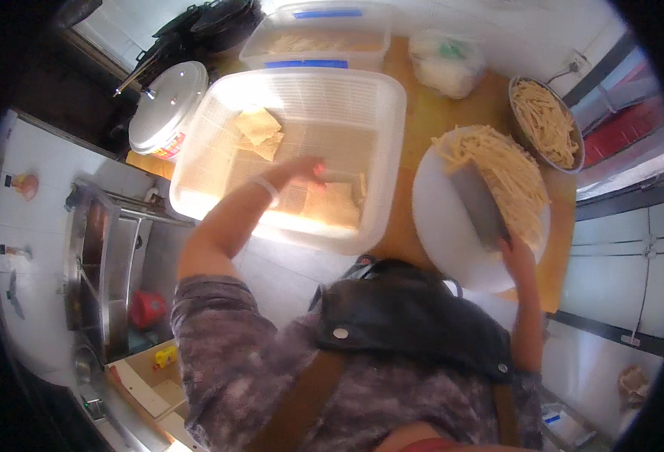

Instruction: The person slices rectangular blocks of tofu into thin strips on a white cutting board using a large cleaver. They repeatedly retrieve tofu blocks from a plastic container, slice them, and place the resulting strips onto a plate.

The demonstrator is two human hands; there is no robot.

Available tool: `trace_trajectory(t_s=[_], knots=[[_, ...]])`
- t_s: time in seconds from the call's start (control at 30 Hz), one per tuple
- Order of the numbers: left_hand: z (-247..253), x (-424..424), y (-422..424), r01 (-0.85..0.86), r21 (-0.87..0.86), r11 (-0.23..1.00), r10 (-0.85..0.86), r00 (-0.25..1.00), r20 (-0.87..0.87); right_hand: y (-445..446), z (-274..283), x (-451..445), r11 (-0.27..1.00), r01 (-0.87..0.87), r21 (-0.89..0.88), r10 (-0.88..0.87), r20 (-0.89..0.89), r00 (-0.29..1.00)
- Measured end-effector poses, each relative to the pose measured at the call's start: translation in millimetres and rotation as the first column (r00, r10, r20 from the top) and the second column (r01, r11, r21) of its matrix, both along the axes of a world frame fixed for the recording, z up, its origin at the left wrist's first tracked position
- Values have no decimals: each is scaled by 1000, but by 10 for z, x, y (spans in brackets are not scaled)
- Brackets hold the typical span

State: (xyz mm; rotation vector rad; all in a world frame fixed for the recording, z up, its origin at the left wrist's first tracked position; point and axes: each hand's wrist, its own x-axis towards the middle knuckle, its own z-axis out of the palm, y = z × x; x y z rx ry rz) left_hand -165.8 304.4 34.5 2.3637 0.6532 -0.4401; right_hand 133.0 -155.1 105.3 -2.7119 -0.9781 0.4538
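My left hand (309, 171) is inside a large translucent plastic crate (391, 141), over a flat tan sheet of food (335, 206) near its front side; whether the fingers touch the sheet is unclear. Some more tan sheets (259, 127) lie at the crate's back left. On the right, my right hand (515, 248) grips a cleaver (476, 198) by its handle end. Its broad blade rests over a round white board (439, 226), beside a heap of pale cut strips (513, 169) that covers the board's back and right parts.
Behind the crate stands a lidded plastic box (315, 39) with blue clips. A steel pot with lid (168, 107) is at the left. A tied plastic bag (448, 62) and an oval bowl of strips (547, 127) stand at the wooden table's back right.
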Motion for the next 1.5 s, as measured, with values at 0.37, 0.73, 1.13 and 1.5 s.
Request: trace_trajectory(t_s=[0.37,0.73,1.13,1.5], knots=[[131,-111,1125,-502,497,708,402,865,300,3,72,-145,994,93,-53,-89,63,994],[417,-727,1576,-652,153,742,585,742,326,-33,-64,-102,997,75,-21,-74,69,995],[146,-676,1449,-468,554,688,415,881,228,43,75,-223,997,72,-17,-70,94,993],[-206,-513,1701,-308,199,930,328,941,-77,34,-18,-236,991,129,-36,-125,105,987]])
